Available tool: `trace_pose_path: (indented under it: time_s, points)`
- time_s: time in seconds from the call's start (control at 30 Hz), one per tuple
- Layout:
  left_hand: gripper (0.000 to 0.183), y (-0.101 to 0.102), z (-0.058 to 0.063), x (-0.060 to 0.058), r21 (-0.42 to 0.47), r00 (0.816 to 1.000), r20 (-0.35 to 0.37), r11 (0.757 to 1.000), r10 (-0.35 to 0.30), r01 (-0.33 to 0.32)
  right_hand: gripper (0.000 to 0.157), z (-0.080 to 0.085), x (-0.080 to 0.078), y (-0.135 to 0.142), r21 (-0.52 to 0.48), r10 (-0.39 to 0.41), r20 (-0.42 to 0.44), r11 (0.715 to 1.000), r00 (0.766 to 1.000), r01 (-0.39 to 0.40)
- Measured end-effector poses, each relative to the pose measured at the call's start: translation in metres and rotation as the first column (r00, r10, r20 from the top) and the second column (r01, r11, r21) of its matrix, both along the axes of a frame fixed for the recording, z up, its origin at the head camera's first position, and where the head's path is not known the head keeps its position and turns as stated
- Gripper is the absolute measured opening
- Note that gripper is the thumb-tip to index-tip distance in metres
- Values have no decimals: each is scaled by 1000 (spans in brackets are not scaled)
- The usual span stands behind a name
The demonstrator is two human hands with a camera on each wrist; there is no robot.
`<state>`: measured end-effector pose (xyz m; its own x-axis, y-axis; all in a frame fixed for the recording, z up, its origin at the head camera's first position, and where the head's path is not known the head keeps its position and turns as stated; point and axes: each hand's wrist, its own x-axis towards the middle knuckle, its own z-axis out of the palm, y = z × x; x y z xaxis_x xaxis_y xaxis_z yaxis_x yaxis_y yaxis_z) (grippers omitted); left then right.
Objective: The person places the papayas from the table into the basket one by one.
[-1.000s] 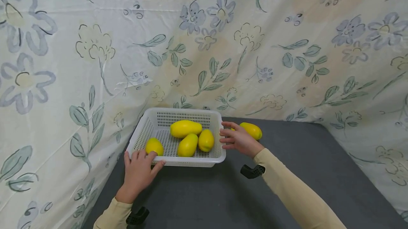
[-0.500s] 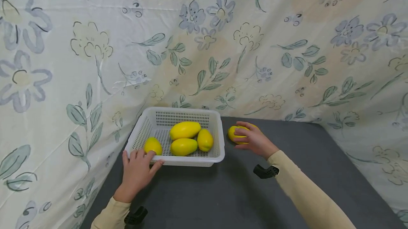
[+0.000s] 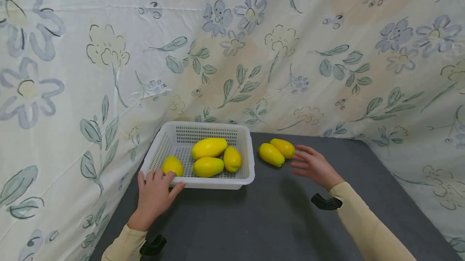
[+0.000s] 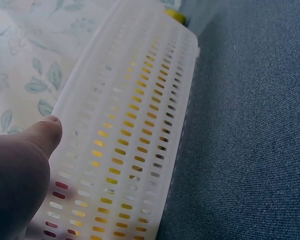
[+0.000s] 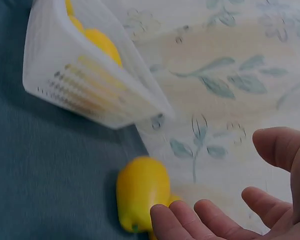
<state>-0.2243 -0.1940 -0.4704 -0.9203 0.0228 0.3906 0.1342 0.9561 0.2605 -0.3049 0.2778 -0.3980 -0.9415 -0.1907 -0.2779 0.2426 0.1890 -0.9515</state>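
Note:
My left hand (image 3: 154, 198) grips the near left rim of a white plastic basket (image 3: 247, 174); in the left wrist view the thumb (image 4: 42, 135) lies at the rim, and reddish finger patches show through the slots. Several smooth, oblong yellow fruits, mango-like, lie inside, one yellow fruit (image 3: 172, 166) right by those fingers. On the table right of the basket, two more lie side by side, a front yellow fruit (image 3: 271, 155) and a rear yellow fruit (image 3: 283, 148). My right hand (image 3: 316, 167) hovers just right of this pair, fingers spread and holding nothing.
A dark grey cloth-covered table (image 3: 232, 224) spreads under everything. Floral fabric (image 3: 232, 59) hangs behind and on both sides, close to the basket's back and left. Black wrist cameras sit at the left wrist (image 3: 153, 245) and the right wrist (image 3: 327, 202).
My right hand has moved rightward from the basket's right rim, past the two fruits, uncovering them. One fruit in the basket has rolled from upright to sideways. The left hand stays at the rim.

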Motion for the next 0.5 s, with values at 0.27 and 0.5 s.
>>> trace_pose_path:
  time_s: [0.27, 0.5]
  points:
    - [38, -1, 2, 2, 6, 1000, 8, 1000, -1, 1, 84, -11, 10, 28, 9, -53, 12, 999, 999, 53]
    - [37, 1, 2, 2, 10, 1000, -7, 1000, -6, 6, 85, -17, 17, 43, -10, -97, 30, 995, 995, 97]
